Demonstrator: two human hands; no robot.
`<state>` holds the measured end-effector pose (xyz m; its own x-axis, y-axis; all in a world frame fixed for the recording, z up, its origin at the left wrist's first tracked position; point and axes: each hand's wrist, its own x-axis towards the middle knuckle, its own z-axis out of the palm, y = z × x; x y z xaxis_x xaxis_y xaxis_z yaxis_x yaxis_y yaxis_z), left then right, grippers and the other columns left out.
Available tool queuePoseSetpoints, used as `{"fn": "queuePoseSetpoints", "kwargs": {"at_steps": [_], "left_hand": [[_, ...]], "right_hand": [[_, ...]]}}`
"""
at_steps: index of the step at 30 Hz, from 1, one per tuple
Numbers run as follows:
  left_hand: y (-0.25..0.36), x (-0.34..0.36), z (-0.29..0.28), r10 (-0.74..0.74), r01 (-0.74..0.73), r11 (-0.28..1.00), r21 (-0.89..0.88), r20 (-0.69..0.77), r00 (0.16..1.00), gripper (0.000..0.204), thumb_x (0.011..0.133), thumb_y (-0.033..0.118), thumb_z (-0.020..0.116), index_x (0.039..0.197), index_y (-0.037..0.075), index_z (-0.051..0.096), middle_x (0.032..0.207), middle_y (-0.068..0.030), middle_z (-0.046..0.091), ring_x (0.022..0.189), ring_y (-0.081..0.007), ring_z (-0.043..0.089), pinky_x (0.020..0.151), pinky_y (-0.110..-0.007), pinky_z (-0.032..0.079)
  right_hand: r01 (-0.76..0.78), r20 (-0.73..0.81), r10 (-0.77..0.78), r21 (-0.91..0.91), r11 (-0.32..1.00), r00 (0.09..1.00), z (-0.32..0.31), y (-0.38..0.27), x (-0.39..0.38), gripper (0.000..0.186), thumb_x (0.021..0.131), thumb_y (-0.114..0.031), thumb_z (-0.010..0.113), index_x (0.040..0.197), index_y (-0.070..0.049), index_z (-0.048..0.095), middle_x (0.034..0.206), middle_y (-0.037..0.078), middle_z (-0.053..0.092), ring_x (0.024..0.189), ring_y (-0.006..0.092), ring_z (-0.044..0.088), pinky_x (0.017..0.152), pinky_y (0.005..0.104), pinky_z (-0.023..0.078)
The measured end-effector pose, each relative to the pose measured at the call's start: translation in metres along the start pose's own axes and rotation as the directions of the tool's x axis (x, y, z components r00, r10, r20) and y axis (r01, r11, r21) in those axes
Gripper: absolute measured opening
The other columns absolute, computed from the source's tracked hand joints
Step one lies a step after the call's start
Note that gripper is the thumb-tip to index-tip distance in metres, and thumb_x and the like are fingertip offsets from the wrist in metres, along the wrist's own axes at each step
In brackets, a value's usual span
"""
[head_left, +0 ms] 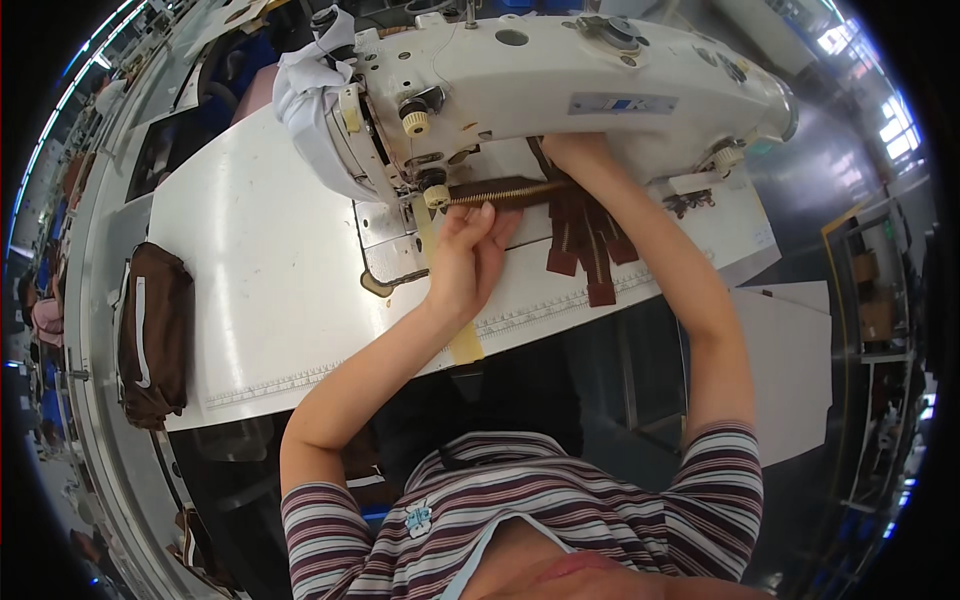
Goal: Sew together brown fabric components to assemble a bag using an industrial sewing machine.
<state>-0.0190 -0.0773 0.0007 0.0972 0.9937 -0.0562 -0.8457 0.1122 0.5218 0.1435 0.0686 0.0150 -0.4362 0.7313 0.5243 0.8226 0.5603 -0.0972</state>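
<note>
A brown zipper (505, 193) with brass-coloured teeth runs sideways below the sewing machine's (560, 85) arm, its left end by the needle area. My left hand (468, 258) is closed on its near edge, thumb on top and fingers curled beneath. My right hand (578, 153) reaches in under the machine arm beyond the zipper. Its fingers are mostly hidden there, so I cannot tell what they hold. Several more brown zippers (598, 262) with reddish-brown end tabs lie bunched on the white table (270, 270), beside my right forearm.
A brown fabric pouch (152, 340) with a white strip lies at the table's left edge. White cloth (315, 120) wraps the machine's head. A printed ruler (560, 303) follows the front edge, crossed by yellow tape (466, 343). Small dark parts (690, 203) lie at right.
</note>
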Motion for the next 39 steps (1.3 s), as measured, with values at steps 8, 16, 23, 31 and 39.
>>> {"fn": "queuePoseSetpoints", "kwargs": {"at_steps": [8,16,23,31,39], "left_hand": [[0.076,-0.098,-0.003,-0.023,-0.050,0.953,0.298,0.238,0.971,0.022,0.095,0.003,0.053,0.116,-0.002,0.052,0.095,-0.0122,0.069,0.084,-0.0211,0.068,0.072,-0.033,0.058],[0.089,-0.136,-0.017,-0.230,0.117,0.443,0.889,-0.014,0.973,0.017,0.089,-0.002,0.058,0.106,-0.003,0.057,0.084,-0.0081,0.066,0.077,-0.0134,0.066,0.066,-0.025,0.054],[0.112,-0.144,-0.030,-0.150,0.102,0.739,0.665,0.014,0.989,0.013,0.092,0.003,0.058,0.104,-0.003,0.059,0.095,-0.0089,0.065,0.087,-0.0149,0.066,0.077,-0.026,0.054],[0.115,-0.164,-0.017,0.226,-0.581,-0.295,0.759,0.646,0.729,0.015,0.071,-0.003,0.069,0.085,0.001,0.066,0.070,-0.0093,0.058,0.058,-0.0235,0.058,0.049,-0.031,0.045],[0.181,-0.208,0.015,0.639,-0.665,0.031,0.746,0.497,0.588,0.006,0.074,-0.004,0.067,0.080,-0.002,0.067,0.069,-0.0107,0.063,0.052,-0.0181,0.057,0.047,-0.027,0.044]], "right_hand": [[-0.191,0.188,0.343,-0.548,0.814,0.920,-0.030,-0.014,-0.037,0.014,0.085,-0.012,0.057,0.091,-0.002,0.064,0.101,0.020,0.065,0.085,0.0309,0.068,0.066,0.0376,0.057],[-0.583,0.640,-0.194,0.762,0.281,0.744,-0.089,-0.169,-0.067,0.024,0.089,-0.008,0.064,0.111,0.000,0.064,0.091,0.007,0.068,0.080,0.0084,0.062,0.071,0.0229,0.051],[-0.406,0.508,-0.178,0.817,0.409,0.843,-0.091,-0.198,-0.077,0.018,0.082,-0.004,0.070,0.099,0.001,0.067,0.084,0.007,0.069,0.074,0.0109,0.066,0.071,0.0235,0.051],[0.248,0.218,-0.461,0.611,0.752,0.860,-0.112,-0.216,-0.081,0.007,0.073,-0.009,0.069,0.074,-0.004,0.064,0.071,0.008,0.062,0.078,0.0246,0.060,0.077,0.0370,0.043],[0.052,0.485,-0.676,0.790,0.610,0.556,-0.068,-0.230,-0.153,0.019,0.077,-0.015,0.069,0.091,-0.003,0.069,0.084,0.015,0.067,0.082,0.0296,0.064,0.081,0.0382,0.048]]}}
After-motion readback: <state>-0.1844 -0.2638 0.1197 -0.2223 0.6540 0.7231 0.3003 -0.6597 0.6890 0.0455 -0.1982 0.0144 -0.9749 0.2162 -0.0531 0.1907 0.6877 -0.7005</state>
